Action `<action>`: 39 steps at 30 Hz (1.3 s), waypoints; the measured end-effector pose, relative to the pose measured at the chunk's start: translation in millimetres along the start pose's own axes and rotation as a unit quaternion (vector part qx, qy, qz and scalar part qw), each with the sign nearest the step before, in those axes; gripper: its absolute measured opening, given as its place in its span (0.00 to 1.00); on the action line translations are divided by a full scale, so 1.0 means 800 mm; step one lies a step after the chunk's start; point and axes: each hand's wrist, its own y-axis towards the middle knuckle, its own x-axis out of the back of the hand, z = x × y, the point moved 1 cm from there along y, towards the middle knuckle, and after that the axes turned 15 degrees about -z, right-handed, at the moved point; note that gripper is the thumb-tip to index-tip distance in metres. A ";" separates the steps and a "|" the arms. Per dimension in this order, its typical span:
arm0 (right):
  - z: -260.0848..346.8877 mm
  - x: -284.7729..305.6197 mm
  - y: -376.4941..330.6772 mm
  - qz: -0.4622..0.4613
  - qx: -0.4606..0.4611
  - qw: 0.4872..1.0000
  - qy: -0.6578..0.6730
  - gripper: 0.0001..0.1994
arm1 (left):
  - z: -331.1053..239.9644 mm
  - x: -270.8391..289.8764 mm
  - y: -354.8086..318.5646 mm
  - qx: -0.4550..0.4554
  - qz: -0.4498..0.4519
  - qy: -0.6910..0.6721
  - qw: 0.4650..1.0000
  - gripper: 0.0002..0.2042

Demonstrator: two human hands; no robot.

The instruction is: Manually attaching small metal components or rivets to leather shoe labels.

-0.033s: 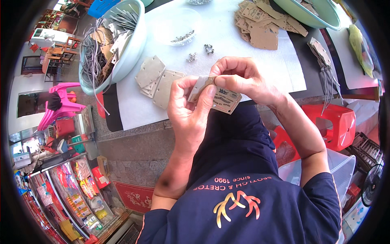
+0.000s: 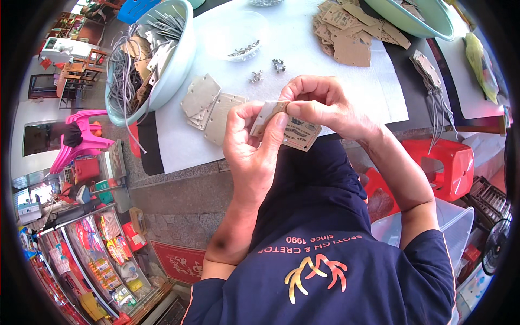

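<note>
Cardboard tag (image 2: 299,131), brown and printed, is held above the near edge of the white-covered table (image 2: 352,92), clear of it. My left hand (image 2: 253,142) rises from below, thumb and fingers closed on the tag's left end. My right hand (image 2: 319,103) arches over from the right, wrist bent, fingertips pinched on its top edge. Loose tags (image 2: 208,105) lie just beyond, beside a pale bowl (image 2: 181,65) of cords.
</note>
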 end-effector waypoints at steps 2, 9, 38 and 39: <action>-0.003 0.002 0.002 0.006 0.008 1.000 0.003 0.11 | 0.001 0.001 0.000 -0.004 -0.004 0.005 1.000 0.10; -0.006 -0.003 0.004 -0.008 0.024 1.000 -0.003 0.09 | -0.004 -0.001 0.000 0.038 -0.021 -0.017 0.999 0.08; -0.008 -0.006 0.005 -0.048 -0.010 0.998 0.033 0.09 | 0.014 -0.002 0.012 -0.174 -0.017 0.118 0.977 0.19; -0.010 -0.005 0.006 -0.055 -0.014 0.998 0.038 0.09 | 0.013 -0.004 0.012 -0.179 -0.006 0.141 0.974 0.20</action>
